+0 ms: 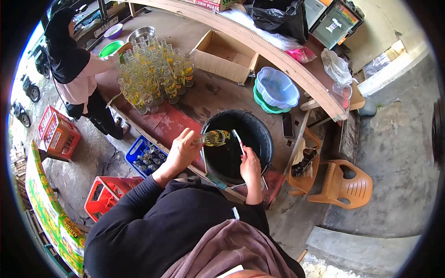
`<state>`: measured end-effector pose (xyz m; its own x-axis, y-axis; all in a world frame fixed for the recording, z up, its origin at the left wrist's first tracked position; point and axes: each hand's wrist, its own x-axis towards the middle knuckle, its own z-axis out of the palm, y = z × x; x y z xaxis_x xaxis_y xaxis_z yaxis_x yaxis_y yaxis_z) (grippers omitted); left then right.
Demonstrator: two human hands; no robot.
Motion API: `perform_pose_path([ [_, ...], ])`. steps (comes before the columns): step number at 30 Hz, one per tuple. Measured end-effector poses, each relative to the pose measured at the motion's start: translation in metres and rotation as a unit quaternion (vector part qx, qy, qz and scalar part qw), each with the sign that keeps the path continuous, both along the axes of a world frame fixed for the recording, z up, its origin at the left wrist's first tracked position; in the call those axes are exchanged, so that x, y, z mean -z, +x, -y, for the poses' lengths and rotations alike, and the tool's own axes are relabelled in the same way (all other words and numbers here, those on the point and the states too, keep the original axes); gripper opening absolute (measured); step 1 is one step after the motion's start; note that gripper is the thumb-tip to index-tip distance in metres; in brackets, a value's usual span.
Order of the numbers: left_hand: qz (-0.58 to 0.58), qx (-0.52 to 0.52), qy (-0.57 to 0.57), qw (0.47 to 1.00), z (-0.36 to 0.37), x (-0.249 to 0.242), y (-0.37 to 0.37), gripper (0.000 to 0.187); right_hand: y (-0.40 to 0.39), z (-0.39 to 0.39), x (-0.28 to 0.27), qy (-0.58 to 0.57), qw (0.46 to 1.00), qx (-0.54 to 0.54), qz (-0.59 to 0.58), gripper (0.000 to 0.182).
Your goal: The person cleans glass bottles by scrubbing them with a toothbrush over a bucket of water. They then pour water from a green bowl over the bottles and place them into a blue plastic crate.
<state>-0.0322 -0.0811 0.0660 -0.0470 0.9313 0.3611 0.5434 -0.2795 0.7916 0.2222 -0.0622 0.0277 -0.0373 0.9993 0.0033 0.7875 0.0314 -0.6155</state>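
Observation:
My left hand (186,147) is closed around the neck end of a clear glass bottle (216,137) with a yellow and black label, held sideways over a black bucket (267,134). In my right hand (250,163) is a thin white-handled brush (238,138), pinched between the fingers. Its upper end is close to the bottle's base and looks apart from it. The bucket stands on the table right in front of me; its dark inside hides what it contains. Behind it to the left, many similar bottles (155,74) stand upright in a tight group.
A cardboard box (223,54), stacked plastic baskets (277,88) and a phone (288,125) lie on the table. A person (76,69) stands at the far left beside a green basin (111,48). Below are a blue crate (139,160) with bottles, a red crate (99,199) and plastic chairs (345,183).

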Motion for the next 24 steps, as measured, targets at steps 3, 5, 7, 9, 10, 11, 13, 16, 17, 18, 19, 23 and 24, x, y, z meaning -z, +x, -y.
perform_pose_path([
  [3, -0.003, 0.004, 0.009, 1.000, 0.008, 0.002, 0.000, 0.019, -0.011, 0.005, -0.010, 0.025, 0.990, -0.060, -0.128, 0.028],
  [5, -0.015, 0.035, 0.056, 0.998, 0.011, 0.003, -0.002, 0.019, -0.012, 0.007, -0.011, 0.028, 0.990, -0.063, -0.126, 0.028],
  [7, -0.033, 0.066, 0.060, 0.995, 0.016, 0.001, -0.004, 0.017, 0.001, -0.005, 0.004, 0.013, 0.997, -0.025, -0.069, 0.027],
  [9, -0.041, 0.095, 0.077, 0.992, 0.018, 0.003, -0.006, 0.019, 0.014, -0.013, 0.021, 0.002, 1.000, 0.013, 0.024, 0.026],
  [10, -0.039, 0.094, 0.078, 0.992, 0.016, 0.003, -0.006, 0.019, 0.012, -0.013, 0.015, 0.024, 1.000, -0.005, 0.009, 0.026],
  [11, -0.068, 0.110, 0.087, 0.988, 0.016, 0.004, -0.006, 0.019, 0.008, -0.008, 0.007, 0.042, 0.999, -0.023, -0.008, 0.026],
  [13, -0.098, 0.129, 0.094, 0.982, 0.016, 0.005, -0.008, 0.019, -0.006, 0.002, -0.003, 0.021, 0.989, -0.075, -0.123, 0.027],
  [16, -0.135, 0.142, 0.116, 0.974, 0.011, 0.009, -0.007, 0.018, -0.008, 0.000, -0.011, 0.007, 0.993, -0.060, -0.098, 0.027],
  [17, -0.149, 0.145, 0.120, 0.971, 0.011, 0.010, -0.006, 0.018, -0.003, -0.005, -0.005, 0.012, 0.998, -0.046, -0.034, 0.027],
  [18, -0.164, 0.148, 0.125, 0.967, 0.009, 0.011, -0.006, 0.018, 0.006, -0.014, 0.009, 0.007, 1.000, -0.019, 0.015, 0.026],
  [19, -0.163, 0.150, 0.126, 0.967, 0.007, 0.010, -0.006, 0.018, 0.009, -0.019, 0.011, 0.007, 0.999, 0.001, 0.040, 0.025],
  [23, -0.135, 0.129, 0.105, 0.977, -0.003, 0.008, 0.002, 0.016, 0.007, -0.016, 0.012, 0.018, 0.998, -0.056, -0.006, 0.033],
  [24, -0.123, 0.107, 0.086, 0.983, -0.007, 0.009, 0.004, 0.017, 0.001, -0.012, 0.011, 0.010, 0.993, -0.074, -0.090, 0.034],
])
